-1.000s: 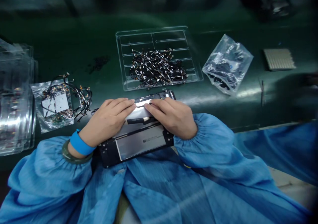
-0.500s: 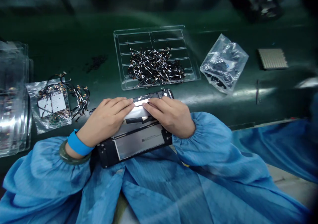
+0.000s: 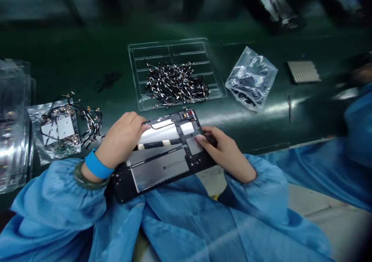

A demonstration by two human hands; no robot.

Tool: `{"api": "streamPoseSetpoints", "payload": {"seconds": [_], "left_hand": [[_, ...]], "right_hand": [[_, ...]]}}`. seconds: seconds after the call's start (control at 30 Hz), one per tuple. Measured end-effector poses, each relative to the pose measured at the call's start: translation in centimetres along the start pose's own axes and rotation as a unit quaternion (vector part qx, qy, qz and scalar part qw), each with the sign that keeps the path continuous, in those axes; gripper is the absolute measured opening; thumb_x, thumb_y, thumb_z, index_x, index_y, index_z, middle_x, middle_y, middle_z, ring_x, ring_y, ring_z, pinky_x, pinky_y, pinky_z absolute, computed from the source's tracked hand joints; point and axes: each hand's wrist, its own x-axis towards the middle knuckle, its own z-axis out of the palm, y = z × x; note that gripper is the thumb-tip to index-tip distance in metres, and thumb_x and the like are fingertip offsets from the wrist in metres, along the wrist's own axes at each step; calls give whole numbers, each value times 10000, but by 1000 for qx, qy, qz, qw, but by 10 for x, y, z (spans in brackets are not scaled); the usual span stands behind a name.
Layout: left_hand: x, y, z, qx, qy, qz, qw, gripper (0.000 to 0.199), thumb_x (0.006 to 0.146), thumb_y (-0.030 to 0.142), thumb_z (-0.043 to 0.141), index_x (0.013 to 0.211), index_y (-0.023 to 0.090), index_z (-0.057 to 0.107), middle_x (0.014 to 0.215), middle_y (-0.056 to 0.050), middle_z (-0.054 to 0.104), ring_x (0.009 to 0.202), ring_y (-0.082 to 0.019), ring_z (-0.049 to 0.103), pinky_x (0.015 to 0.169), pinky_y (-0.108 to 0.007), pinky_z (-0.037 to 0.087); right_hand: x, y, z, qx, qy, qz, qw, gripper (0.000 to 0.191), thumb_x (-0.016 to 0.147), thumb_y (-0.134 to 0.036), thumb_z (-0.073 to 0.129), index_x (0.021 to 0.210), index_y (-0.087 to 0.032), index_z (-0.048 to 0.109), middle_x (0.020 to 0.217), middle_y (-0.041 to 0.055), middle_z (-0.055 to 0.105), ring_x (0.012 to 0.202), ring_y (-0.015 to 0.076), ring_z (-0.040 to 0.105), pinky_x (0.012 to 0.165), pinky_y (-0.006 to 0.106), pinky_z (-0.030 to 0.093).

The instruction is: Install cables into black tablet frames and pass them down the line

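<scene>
An opened tablet (image 3: 162, 169), its back off and silver plates and dark inner parts showing, lies tilted in front of my body. My left hand (image 3: 123, 138) is closed on its upper left edge, thumb over the rim by a thin black cable. At the tablet's right edge, my right hand (image 3: 226, 153) is closed too, with the thumb on top. A small dark piece (image 3: 211, 139) shows between the right thumb and fingers; I cannot make out what it is.
Beyond the tablet, a clear plastic tray (image 3: 135, 76) holds a heap of short black cables (image 3: 177, 83). Bags of parts lie to the left (image 3: 58, 130) and right (image 3: 252, 80). Stacked clear trays (image 3: 17, 126) stand far left, a ribbed beige block (image 3: 303, 72) at right. Another person's blue sleeve (image 3: 359, 122) is at the right edge.
My right hand has moved from the tablet's upper middle to its right edge. My left hand has shifted slightly left, uncovering the silver plates. The view has shifted a little.
</scene>
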Motion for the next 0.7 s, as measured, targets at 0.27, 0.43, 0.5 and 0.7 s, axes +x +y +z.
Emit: {"api": "streamPoseSetpoints", "payload": {"seconds": [0.27,0.43,0.5,0.7], "left_hand": [[-5,-2,-39,-107,71,-127,984,237,915,413,485,890,210,604,817,-17,634,731,-168,591,654,-289,478],[-5,5,-35,-63,30,-85,994,341,950,324,410,1275,247,482,848,-14,562,703,-153,556,608,-266,449],[-5,5,-29,6,13,-18,1000,434,947,212,340,1353,337,426,872,-23,503,645,-143,499,541,-250,402],[-7,3,-23,70,-15,58,996,530,886,110,366,1313,399,485,889,-50,456,645,-142,484,490,-212,376]], "right_hand": [[8,-6,-22,109,27,3,994,278,907,-438,483,816,-209,614,692,2,628,561,124,566,513,255,475],[23,-42,-4,6,183,-190,965,220,898,-312,545,1066,-219,654,1097,104,651,921,191,644,725,316,544],[29,-54,9,-61,155,-231,959,256,912,-317,533,1113,-205,645,1158,118,636,1016,204,635,774,309,550],[38,-65,31,-112,147,-212,960,202,928,-303,502,938,-160,645,1099,121,656,958,187,651,738,265,543]]}}
